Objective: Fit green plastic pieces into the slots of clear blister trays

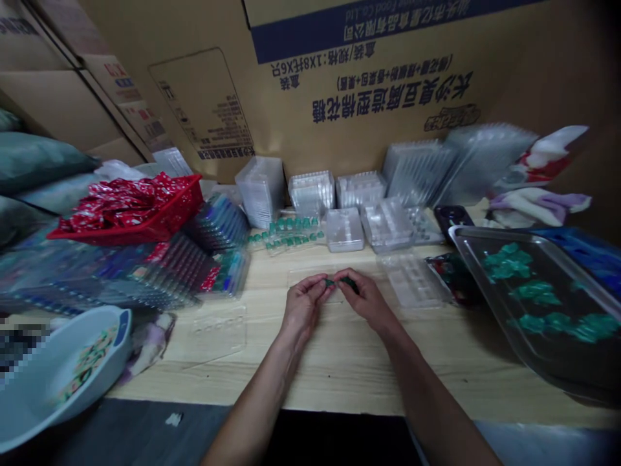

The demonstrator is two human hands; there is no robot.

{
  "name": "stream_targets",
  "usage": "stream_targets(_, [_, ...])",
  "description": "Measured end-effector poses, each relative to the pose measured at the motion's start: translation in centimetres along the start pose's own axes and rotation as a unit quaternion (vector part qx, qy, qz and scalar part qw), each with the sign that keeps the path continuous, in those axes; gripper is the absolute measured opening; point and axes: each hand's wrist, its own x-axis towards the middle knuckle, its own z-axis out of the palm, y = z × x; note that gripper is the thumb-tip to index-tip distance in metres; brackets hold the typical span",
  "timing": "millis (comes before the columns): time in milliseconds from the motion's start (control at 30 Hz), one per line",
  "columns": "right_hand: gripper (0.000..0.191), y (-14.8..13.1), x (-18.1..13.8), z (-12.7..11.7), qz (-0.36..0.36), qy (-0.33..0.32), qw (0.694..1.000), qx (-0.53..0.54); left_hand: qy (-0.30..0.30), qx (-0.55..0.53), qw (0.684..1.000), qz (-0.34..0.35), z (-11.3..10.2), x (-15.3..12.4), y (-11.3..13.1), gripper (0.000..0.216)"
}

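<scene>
My left hand [303,307] and my right hand [369,301] meet above the pale wooden table [339,375]. Between their fingertips is a small green object [330,283], partly hidden by my fingers; its exact form is too small to tell. My right fingers pinch a dark green piece [350,283], and I cannot tell if it is part of the same object. Beneath my hands lies a thin clear plastic tray [310,277]. Another clear tray [412,280] sits to the right of my right hand.
A clear tray [533,304] of green pieces stands at right. Stacked clear blister trays [359,194] line the back, beside a red basket [136,213] of red packets. A pale blue basin [63,369] sits at front left, and a large cardboard carton [363,77] rises behind.
</scene>
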Motion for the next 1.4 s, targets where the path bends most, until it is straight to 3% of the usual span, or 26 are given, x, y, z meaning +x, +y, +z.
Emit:
stream_targets(133, [0.015, 0.5, 0.1, 0.0, -0.064, -0.006, 0.997, -0.054, -0.011, 0.008, 1.0, 0.014, -0.3, 0.1, 0.0, 0.043])
stream_targets(433, [0.017, 0.5, -0.1, 0.0, -0.037, -0.003, 0.996, -0.076, 0.013, 0.051, 0.998, 0.042, -0.8, -0.1, -0.5, 0.042])
stream_targets(800, [0.013, 0.1, -0.8, 0.1, -0.073, -0.103, 0.982, -0.139, -0.013, 0.08, 0.997, -0.008, -1.0, -0.4, 0.1, 0.046])
stream_targets(1167, [0.013, 1.0, -0.4, 0.2, -0.024, -0.054, 0.989, -0.133, -0.078, 0.143, 0.987, 0.005, -1.5, -1.3, 1.4, 0.034])
stream_targets(1300, [0.022, 1.5, -0.2, 0.0, 0.005, -0.052, 0.987, -0.152, -0.004, 0.183, 0.981, 0.07, -3.2, 0.2, 3.5, 0.037])
stream_targets(1400, [0.02, 2.1, -0.2, 0.4, -0.017, -0.044, 0.981, -0.19, 0.017, 0.265, 0.954, 0.141, -4.6, 1.8, 4.5, 0.033])
